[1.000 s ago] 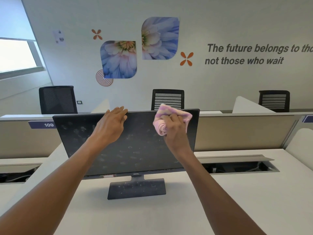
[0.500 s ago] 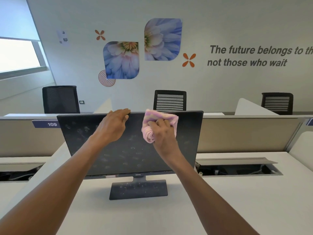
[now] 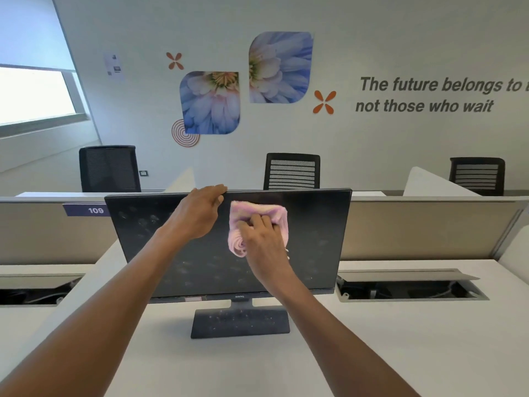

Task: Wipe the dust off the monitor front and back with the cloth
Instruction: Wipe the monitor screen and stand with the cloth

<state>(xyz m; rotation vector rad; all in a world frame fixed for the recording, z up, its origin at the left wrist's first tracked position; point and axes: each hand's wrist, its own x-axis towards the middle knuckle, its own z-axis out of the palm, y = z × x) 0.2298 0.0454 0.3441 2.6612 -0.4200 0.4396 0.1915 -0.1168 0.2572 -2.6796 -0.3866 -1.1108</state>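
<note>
A black monitor stands on a white desk, its screen facing me and speckled with dusty smudges, mostly on the left and lower parts. Its flat base is dusty too. My left hand grips the monitor's top edge near the middle, fingers hooked over the rim. My right hand holds a bunched pink cloth and presses it against the upper middle of the screen, just right of the left hand. The monitor's back is hidden.
A low beige partition with a "109" label runs behind the monitor. Open cable trays are sunk in the desk on both sides. Three black office chairs stand beyond the partition, by a decorated wall.
My right hand has slid the cloth leftward across the top of the screen, from the upper right corner toward the middle and slightly down. My left hand has kept its grip on the top edge.
</note>
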